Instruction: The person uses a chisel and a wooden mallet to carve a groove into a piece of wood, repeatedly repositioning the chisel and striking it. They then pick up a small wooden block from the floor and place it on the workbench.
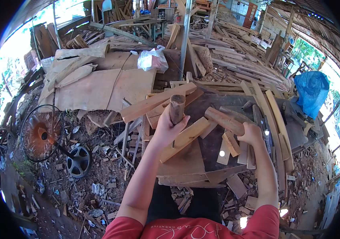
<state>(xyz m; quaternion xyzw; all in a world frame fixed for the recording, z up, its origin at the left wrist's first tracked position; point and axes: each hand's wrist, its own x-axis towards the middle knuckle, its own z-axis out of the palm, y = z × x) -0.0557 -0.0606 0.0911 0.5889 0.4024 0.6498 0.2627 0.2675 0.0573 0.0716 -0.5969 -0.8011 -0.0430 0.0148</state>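
Observation:
My left hand is wrapped around the thick round wooden handle of a chisel, held upright with its worn top facing me. Below the fist a thin dark shaft meets a light wooden board that lies slanted across the worktable. In my right hand is a short round wooden club, gripped at its right end and pointing left toward the chisel. Just under the club sits a small wood block. The fingers of both hands are partly hidden.
Long planks lie behind my left hand, and narrow strips run along the right side. A fan stands at the left on ground strewn with scraps. Farther back are a plastic bag, a metal post and a blue tarp.

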